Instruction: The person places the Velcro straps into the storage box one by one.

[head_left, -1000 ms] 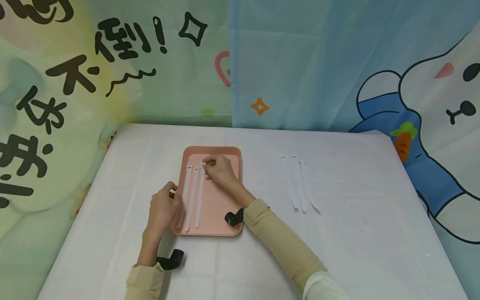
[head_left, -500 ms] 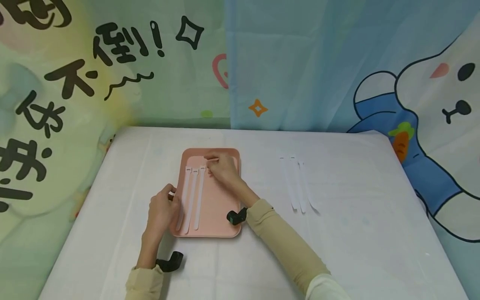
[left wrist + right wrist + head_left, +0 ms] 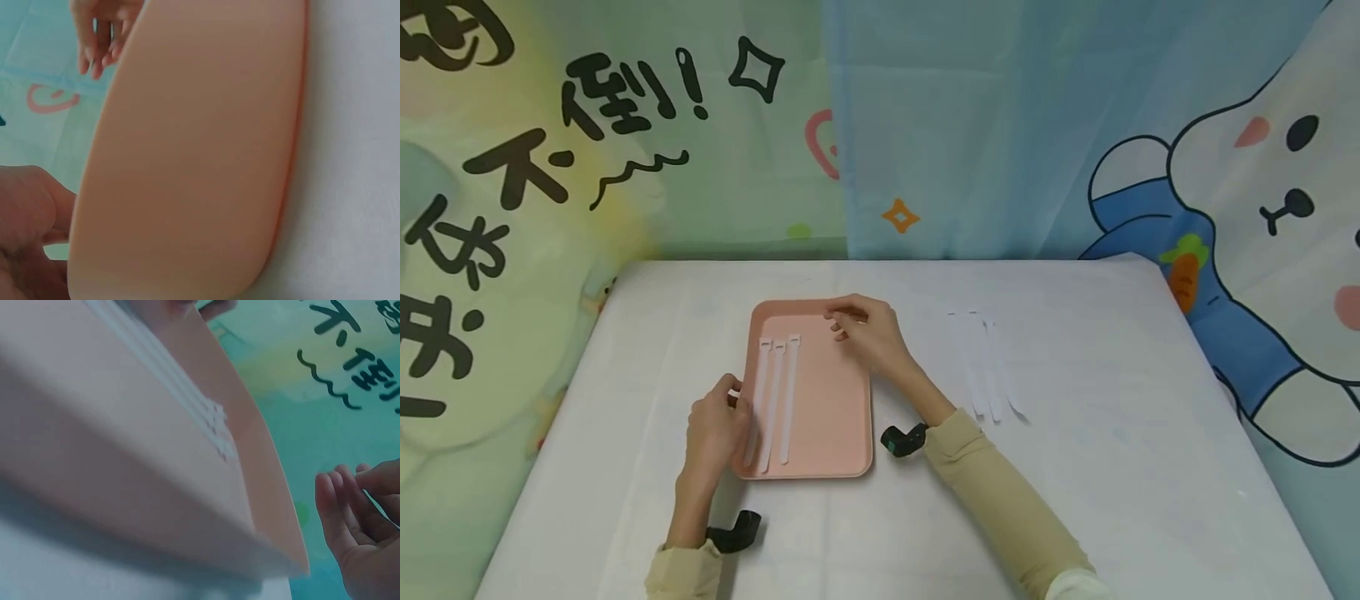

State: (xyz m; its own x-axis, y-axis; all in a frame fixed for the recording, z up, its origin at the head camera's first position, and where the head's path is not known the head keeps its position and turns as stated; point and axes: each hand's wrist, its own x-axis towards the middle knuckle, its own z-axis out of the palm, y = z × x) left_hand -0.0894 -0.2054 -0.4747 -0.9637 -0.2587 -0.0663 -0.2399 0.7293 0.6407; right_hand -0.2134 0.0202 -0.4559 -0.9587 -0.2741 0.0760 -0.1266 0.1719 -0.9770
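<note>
Three flat white strips with wider, slotted heads, like cable straps, lie side by side lengthwise in the left half of a shallow pink tray. At the tray's left rim, my left hand grips the wall with curled fingers; in the right wrist view it shows at the top, partly cut off. My right hand hovers over the tray's far right corner, fingers loosely bent and holding nothing. The right wrist view shows these relaxed fingers beyond the tray wall.
Several similar white strips lie on the white tabletop to the right of the tray, hard to make out against it. A printed cloth backdrop stands behind the table. Black camera mounts sit at both wrists.
My right hand has let go of the third strip's head and moved right and up to the tray's far right corner. My left hand stays at the left rim.
</note>
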